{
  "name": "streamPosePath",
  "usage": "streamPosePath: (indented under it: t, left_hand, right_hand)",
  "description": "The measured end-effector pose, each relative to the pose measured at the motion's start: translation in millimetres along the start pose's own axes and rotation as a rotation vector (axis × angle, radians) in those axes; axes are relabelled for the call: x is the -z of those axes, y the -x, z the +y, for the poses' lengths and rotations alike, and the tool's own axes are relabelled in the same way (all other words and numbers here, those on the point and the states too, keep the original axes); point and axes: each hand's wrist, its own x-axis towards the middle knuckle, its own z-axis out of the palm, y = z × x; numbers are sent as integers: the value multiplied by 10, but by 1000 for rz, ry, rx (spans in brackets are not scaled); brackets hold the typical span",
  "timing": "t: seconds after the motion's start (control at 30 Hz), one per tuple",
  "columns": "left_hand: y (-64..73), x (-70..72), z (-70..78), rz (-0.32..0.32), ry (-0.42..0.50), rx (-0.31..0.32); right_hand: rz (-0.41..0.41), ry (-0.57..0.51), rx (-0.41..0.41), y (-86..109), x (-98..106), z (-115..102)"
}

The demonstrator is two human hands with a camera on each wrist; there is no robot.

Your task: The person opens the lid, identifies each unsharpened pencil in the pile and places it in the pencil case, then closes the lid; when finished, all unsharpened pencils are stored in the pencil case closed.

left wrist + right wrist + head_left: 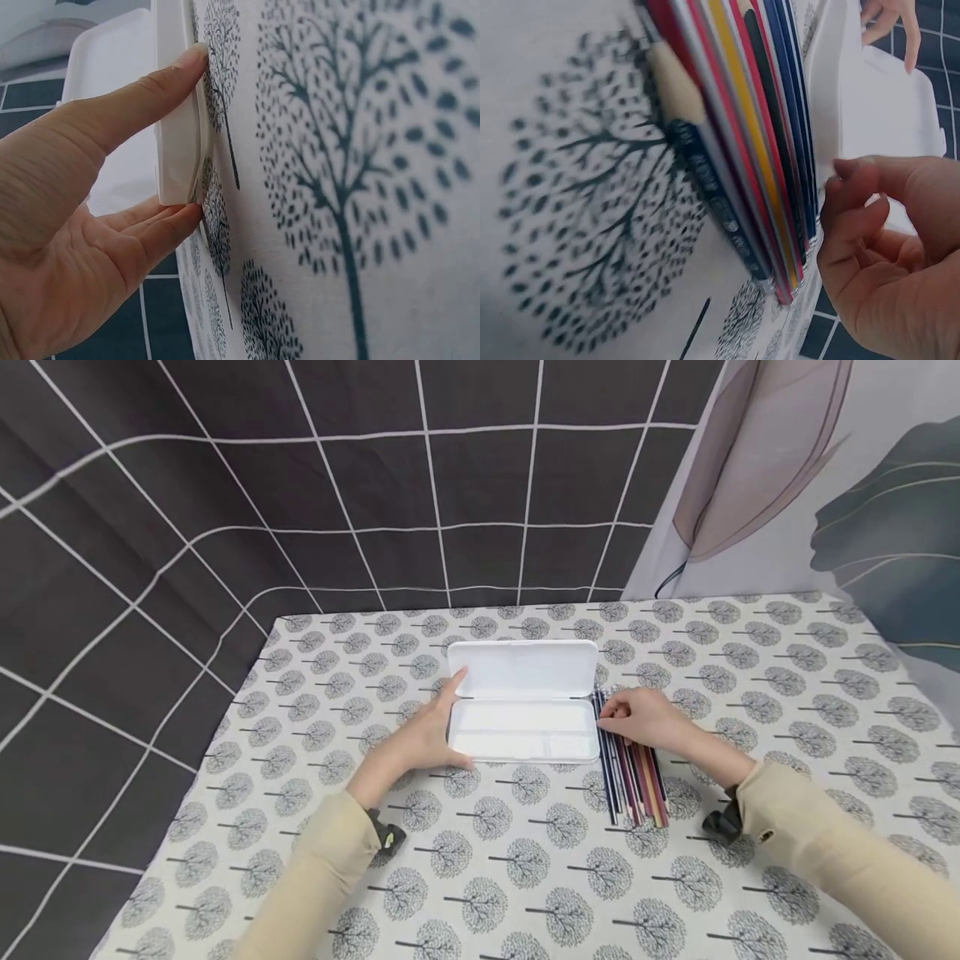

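An opened white pencil case [498,745] lies on the patterned cloth, its hinged lid [522,668] tilted up at the back. My left hand [423,731] grips the case's left end, thumb along the front side and fingers on the end wall. In the left wrist view, that hand [97,180] hides part of the case. Beside the right end lies a bundle of pencils [637,781] in blue, red and yellow. My right hand [648,720] is above their far ends, close to the case's right wall. Its fingers are curled, with nothing visible held in the right wrist view.
A tablecloth [487,860] printed with trees covers the table. Behind it hangs a dark curtain [360,485] with a white grid, and a leaf-patterned curtain [780,510] hangs at the right. The case's tray has raised dividers inside.
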Motion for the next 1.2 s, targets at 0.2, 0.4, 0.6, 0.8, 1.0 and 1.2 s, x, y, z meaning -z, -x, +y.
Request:
streamPosePath:
  t: [0.2, 0.4, 0.6, 0.8, 1.0, 1.2]
  left_hand:
    - [-3, 0, -4, -10, -13, -13]
    - [-28, 15, 30, -14, -47, -27]
    - [-2, -3, 30, -36, -39, -30]
    - [-11, -14, 22, -34, -39, -31]
    - [-20, -11, -10, -20, -19, -13]
    - [-3, -10, 17, -13, -6, -19]
  right_hand:
    - [-37, 38, -22, -95, 0, -4]
    - [-68, 63, -63, -151, 68, -47]
    - [-93, 57, -115, -214, 80, -87]
    - [-125, 71, -156, -268, 160, -150]
    - [-114, 114, -178, -329, 132, -135]
    - [-100, 16, -203, -272, 151, -88]
